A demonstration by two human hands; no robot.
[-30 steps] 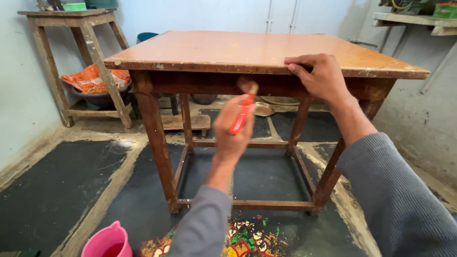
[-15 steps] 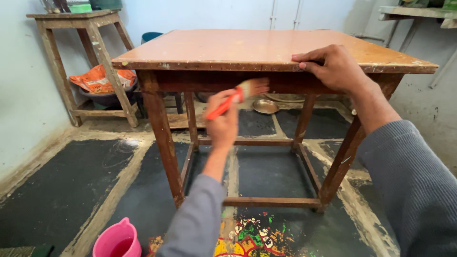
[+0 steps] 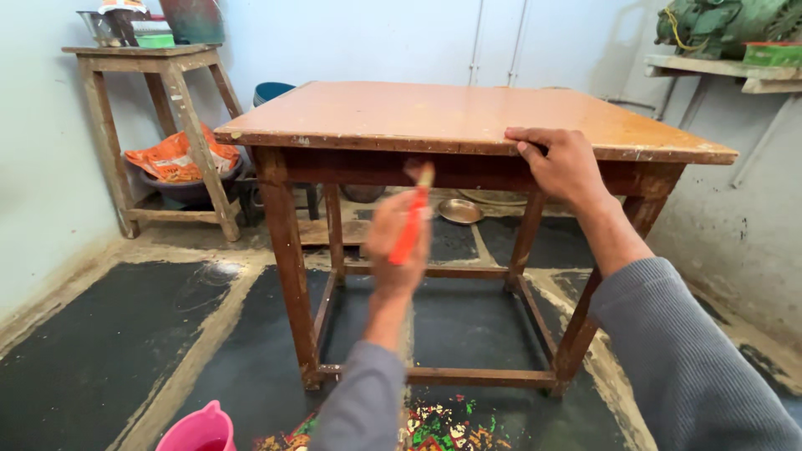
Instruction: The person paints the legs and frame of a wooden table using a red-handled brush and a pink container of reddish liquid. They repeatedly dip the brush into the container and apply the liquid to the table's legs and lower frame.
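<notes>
A wooden table (image 3: 434,113) with a worn orange-brown top stands in front of me. My left hand (image 3: 394,250) grips a paintbrush (image 3: 413,217) with an orange-red handle, its bristles up against the dark brown front rail (image 3: 351,167) under the top. My right hand (image 3: 560,163) rests on the table's front edge, fingers curled over the top and thumb below. Both my arms wear grey sleeves.
A pink bucket (image 3: 200,428) sits on the floor at the lower left. A tall wooden stool (image 3: 159,92) with pots and an orange bag stands at the back left. A metal dish (image 3: 459,210) lies under the table. A shelf (image 3: 727,71) juts from the right wall.
My left hand and the brush have shifted left to right and back along the front rail. My view has dropped closer to the table; my right hand stays on the edge.
</notes>
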